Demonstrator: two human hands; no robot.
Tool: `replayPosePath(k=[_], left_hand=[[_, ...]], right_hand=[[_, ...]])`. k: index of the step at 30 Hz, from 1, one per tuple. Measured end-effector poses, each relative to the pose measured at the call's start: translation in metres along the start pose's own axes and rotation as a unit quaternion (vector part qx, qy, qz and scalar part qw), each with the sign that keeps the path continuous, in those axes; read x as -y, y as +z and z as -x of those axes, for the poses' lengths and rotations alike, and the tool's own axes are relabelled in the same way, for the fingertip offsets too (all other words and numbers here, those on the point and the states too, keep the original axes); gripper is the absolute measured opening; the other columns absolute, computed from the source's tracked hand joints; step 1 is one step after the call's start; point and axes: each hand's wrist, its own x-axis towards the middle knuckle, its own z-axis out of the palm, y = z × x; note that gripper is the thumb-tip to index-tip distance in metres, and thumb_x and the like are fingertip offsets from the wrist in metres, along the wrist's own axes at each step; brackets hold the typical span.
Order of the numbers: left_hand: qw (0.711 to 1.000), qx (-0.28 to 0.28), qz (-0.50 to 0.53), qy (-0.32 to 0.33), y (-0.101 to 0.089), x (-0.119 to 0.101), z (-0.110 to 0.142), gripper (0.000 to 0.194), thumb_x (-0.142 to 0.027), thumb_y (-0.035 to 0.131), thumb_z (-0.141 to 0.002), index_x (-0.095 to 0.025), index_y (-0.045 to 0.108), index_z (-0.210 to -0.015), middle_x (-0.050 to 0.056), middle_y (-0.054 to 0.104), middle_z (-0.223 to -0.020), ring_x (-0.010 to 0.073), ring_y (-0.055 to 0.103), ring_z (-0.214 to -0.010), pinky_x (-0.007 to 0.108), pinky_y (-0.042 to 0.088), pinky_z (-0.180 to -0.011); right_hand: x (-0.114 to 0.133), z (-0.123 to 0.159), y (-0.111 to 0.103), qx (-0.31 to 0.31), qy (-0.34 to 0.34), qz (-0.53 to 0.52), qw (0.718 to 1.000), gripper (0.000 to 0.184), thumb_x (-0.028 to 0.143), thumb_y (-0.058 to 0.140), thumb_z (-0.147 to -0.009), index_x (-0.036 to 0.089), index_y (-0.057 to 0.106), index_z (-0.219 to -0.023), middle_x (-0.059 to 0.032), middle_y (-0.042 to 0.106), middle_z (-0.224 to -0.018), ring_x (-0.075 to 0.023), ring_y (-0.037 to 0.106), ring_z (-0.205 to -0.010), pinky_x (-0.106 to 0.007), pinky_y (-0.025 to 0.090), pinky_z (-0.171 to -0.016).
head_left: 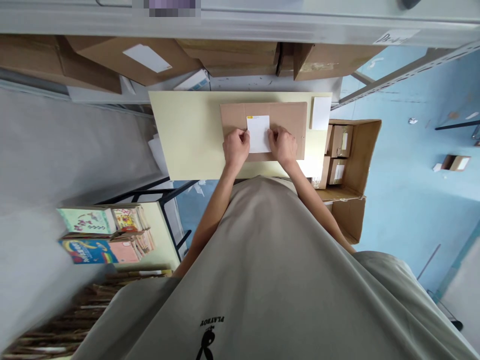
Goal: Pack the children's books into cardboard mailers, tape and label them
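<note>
The step in hand looks like settling the white label (258, 137) on the cardboard (288, 115). It lies between my 2 hands: my left hand (237, 148) pinches its left edge, my right hand (284, 146) its right. Whether it's stuck down, I can't quite tell. The next move calls for level, even fingers.

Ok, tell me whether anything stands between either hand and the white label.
Nothing visible does: the left hand and the right hand are at opposite side edges of the white label, over the brown cardboard.
</note>
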Motion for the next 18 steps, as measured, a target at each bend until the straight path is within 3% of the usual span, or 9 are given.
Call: replayPosePath(k=[7, 11, 18], left_hand=[[1.000, -0.021, 0.008, 0.019, 0.0031, 0.0018, -0.0012, 0.037, -0.053, 0.068, -0.112, -0.029, 0.069, -0.084, 0.011, 0.084, -0.092, 0.0325, 0.080, -0.109, 0.041, 0.059, -0.098], [1.000, -0.009, -0.006, 0.005, 0.0028, 0.0001, -0.0009, 0.033, -0.046, 0.068, -0.111, -0.027, 0.070, -0.085, 0.013, 0.086, -0.098, 0.0332, 0.080, -0.111, 0.043, 0.059, -0.102], [1.000, -0.009, -0.008, 0.019, 0.0034, 0.0006, -0.0012, 0.030, -0.044, 0.068, -0.112, -0.027, 0.070, -0.087, 0.013, 0.085, -0.095, 0.0337, 0.080, -0.115, 0.042, 0.058, -0.102]], right_hand=[[-0.0032, -0.0033, 0.0034, -0.008, -0.010, 0.008, 1.000, 0.044, 0.059, 0.047, -0.125, 0.025, 0.071, -0.112, -0.0184, 0.084, -0.124, -0.0395, 0.078, -0.117, -0.056, 0.061, -0.109], [-0.0020, -0.0044, 0.0018, -0.001, -0.009, 0.014, 1.000, 0.038, 0.054, 0.050, -0.124, 0.026, 0.071, -0.111, -0.0188, 0.084, -0.127, -0.0405, 0.079, -0.121, -0.057, 0.060, -0.112], [-0.0012, -0.0046, -0.0006, 0.000, -0.006, 0.011, 1.000, 0.045, 0.059, 0.048, -0.123, 0.025, 0.072, -0.110, -0.0216, 0.084, -0.124, -0.0436, 0.078, -0.119, -0.062, 0.061, -0.110]])
